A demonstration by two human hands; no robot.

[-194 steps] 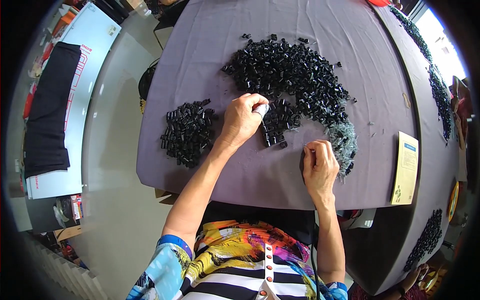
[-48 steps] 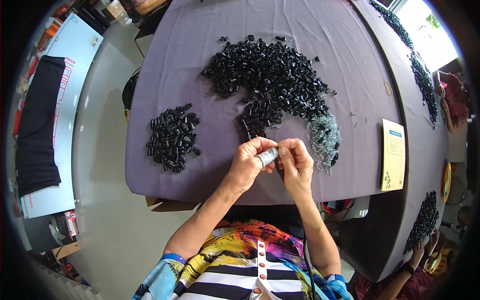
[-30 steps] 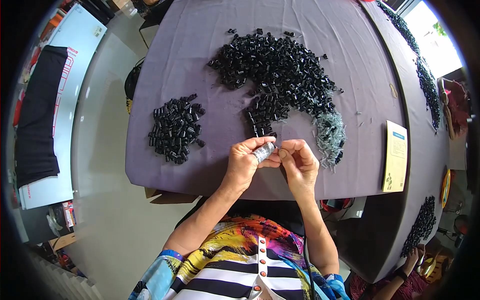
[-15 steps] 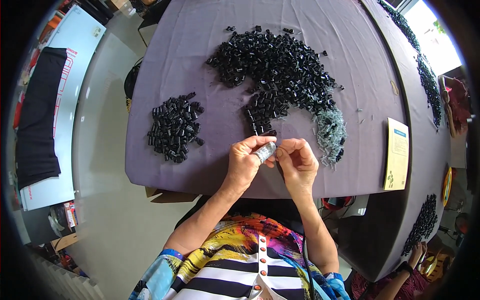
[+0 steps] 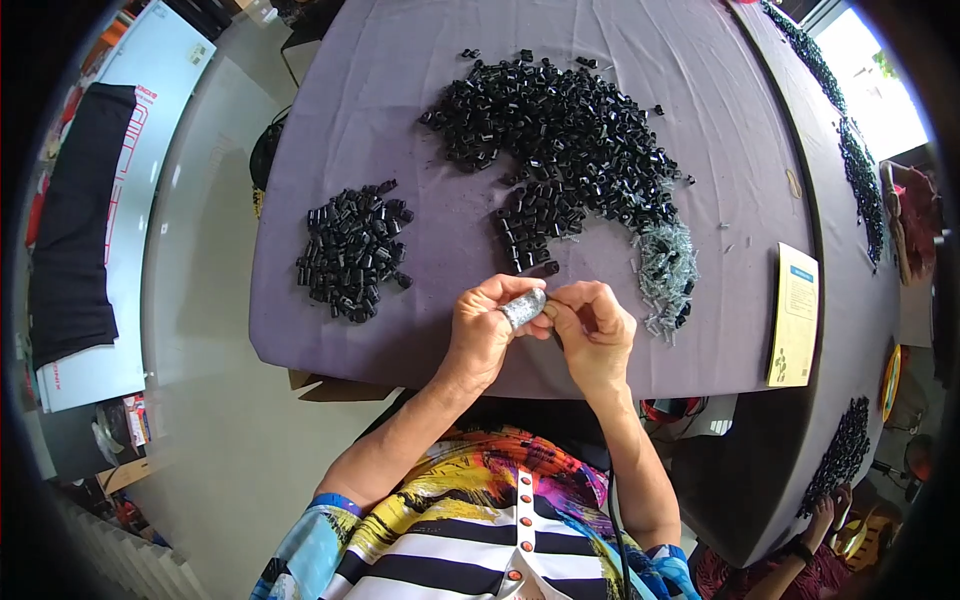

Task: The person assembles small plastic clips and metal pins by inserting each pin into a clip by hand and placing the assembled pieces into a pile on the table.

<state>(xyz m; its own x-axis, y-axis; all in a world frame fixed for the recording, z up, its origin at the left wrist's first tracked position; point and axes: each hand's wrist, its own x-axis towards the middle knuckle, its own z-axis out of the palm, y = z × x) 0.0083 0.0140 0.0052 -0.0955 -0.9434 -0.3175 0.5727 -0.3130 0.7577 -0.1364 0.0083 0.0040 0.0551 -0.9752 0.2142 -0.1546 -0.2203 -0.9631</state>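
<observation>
Pinched thumb-to-forefinger, right hand (image 5: 598, 335) meets curled left hand (image 5: 480, 328) — whose clasp cannot be told | black pieces (image 5: 570, 145) heaped just beyond both hands | clear pieces (image 5: 664, 268) to their right

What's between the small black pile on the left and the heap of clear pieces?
In the head view: the lower end of the large black pile, with gray cloth on either side.

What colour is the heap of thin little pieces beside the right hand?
The heap is pale, greyish and glassy-looking; it shows best in the head view.
</observation>
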